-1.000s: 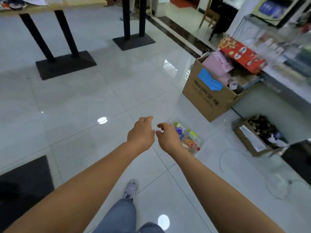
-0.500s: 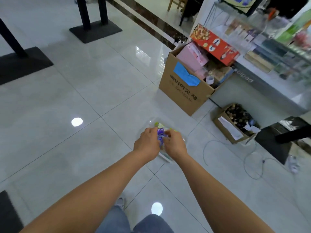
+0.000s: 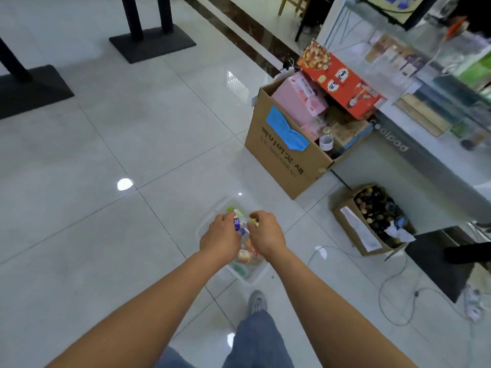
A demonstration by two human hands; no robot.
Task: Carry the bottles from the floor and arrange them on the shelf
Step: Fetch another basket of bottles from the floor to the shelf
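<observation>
Leans over the bottles (image 3: 243, 257), heaped in a clear bin (image 3: 253, 274) on the floor (image 3: 106, 160), low in the view and just right of centre. Reaches both hands down into the bin. Curls the left hand (image 3: 220, 236) over the bin's 9 o'clock side, fingertips against a purple bottle (image 3: 236, 224); cannot tell whether gripping or only touching. Curls the right hand (image 3: 267, 235) narrow over the 3 o'clock side, fingertips by a pale cap; cannot tell whether pinching anything. Plants a grey shoe (image 3: 257, 301) just beside the bin at 6 o'clock.

At 1 o'clock from the bin, well apart: a cardboard box (image 3: 281, 166) with a blue patch (image 3: 284, 128), stuffed with a pink box (image 3: 297, 99) and a red carton (image 3: 340, 83) leaning against its far edge. At 3 o'clock: a smaller box (image 3: 345, 221) of small dark items, white paper (image 3: 360, 229) across one flap. At 4 o'clock: cables (image 3: 393, 296) looping over the floor beside a black mat (image 3: 435, 264). Far off at 2 o'clock: the shelf (image 3: 425, 83) behind glass, its goods blurred. Far off at 11 o'clock: black table bases (image 3: 151, 43).
</observation>
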